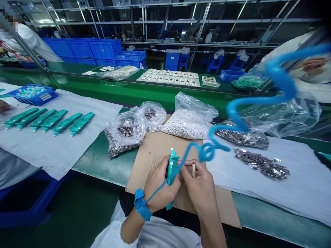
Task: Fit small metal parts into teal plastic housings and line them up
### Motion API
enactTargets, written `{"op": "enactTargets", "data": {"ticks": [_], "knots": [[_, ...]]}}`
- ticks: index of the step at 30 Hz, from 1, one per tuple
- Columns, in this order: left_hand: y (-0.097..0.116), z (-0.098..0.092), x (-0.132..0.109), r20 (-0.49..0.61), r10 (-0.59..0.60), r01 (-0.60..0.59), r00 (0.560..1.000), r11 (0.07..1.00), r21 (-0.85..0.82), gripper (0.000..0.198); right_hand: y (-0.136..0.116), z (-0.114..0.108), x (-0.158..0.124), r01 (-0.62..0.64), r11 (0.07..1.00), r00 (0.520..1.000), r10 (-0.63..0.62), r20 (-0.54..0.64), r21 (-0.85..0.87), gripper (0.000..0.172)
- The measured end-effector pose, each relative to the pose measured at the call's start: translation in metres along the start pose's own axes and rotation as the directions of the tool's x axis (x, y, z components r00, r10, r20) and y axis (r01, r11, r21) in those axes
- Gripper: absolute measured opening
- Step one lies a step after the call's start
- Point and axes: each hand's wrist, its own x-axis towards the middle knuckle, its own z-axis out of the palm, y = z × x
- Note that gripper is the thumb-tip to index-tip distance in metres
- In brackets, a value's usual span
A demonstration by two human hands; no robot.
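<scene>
My left hand (160, 186) is closed around a teal plastic part (172, 165) with a white tip, held upright over a brown cardboard sheet (155, 151). A blue wrist strap (141, 204) with a coiled blue cord (232, 110) sits on my left wrist. My right hand (200, 187) pinches at the side of the teal part, and a thin tan stick (193, 170) stands between its fingers.
Clear bags of small metal parts (125, 132) and white parts (187, 120) lie beyond the cardboard. Loose metal parts (261, 165) are heaped on white cloth at right. Several finished teal parts (51, 120) lie in a row at left. A blue bin (32, 93) stands far left. Other people work at both far sides.
</scene>
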Motion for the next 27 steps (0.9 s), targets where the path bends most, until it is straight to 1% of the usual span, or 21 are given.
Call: {"op": "enactTargets", "data": {"ticks": [3, 7, 10, 12, 15, 19, 21, 23, 25, 27], "knots": [[-0.001, 0.0, 0.0, -0.013, 0.021, -0.021, 1.0, 0.999, 0.034, 0.036, 0.001, 0.0, 0.0, -0.013, 1.0, 1.0, 0.013, 0.004, -0.008, 0.034], [0.0, 0.0, 0.0, 0.026, 0.006, -0.006, 1.0, 1.0, 0.003, 0.04, 0.001, 0.003, 0.001, -0.08, 0.992, 0.997, 0.082, -0.012, 0.101, 0.036], [0.001, 0.0, -0.001, 0.014, 0.009, -0.009, 1.0, 1.0, -0.007, 0.043, -0.002, 0.005, 0.001, -0.117, 0.985, 0.993, 0.114, 0.028, 0.131, 0.034], [0.001, 0.001, -0.002, 0.004, 0.039, -0.039, 0.999, 0.999, -0.001, 0.045, -0.004, 0.005, 0.0, -0.106, 0.989, 0.994, 0.103, 0.033, 0.099, 0.031], [0.001, 0.001, -0.002, 0.002, 0.082, -0.082, 0.997, 0.997, 0.006, 0.045, -0.004, 0.005, -0.003, -0.061, 0.996, 0.998, 0.061, 0.001, 0.07, 0.029], [0.001, 0.001, -0.003, 0.013, 0.095, -0.094, 0.995, 0.995, -0.031, 0.045, -0.001, 0.011, -0.006, -0.041, 0.991, 0.999, 0.042, -0.006, 0.124, 0.03], [0.001, 0.001, -0.002, 0.0, 0.088, -0.087, 0.996, 0.995, -0.038, 0.045, 0.0, 0.015, -0.006, -0.037, 0.989, 0.999, 0.042, -0.03, 0.143, 0.031], [0.001, 0.001, -0.002, -0.03, 0.054, -0.055, 0.998, 0.998, -0.041, 0.041, -0.002, 0.018, -0.006, -0.035, 0.993, 0.998, 0.041, -0.047, 0.111, 0.032], [0.0, 0.001, -0.001, -0.062, 0.011, -0.013, 0.998, 0.999, -0.044, 0.032, -0.004, 0.018, -0.006, -0.031, 0.995, 0.999, 0.034, -0.029, 0.095, 0.033], [-0.001, 0.001, -0.001, -0.072, -0.022, 0.018, 0.997, 0.999, -0.046, 0.026, -0.005, 0.016, -0.007, -0.032, 0.991, 0.999, 0.03, 0.018, 0.127, 0.035]]}}
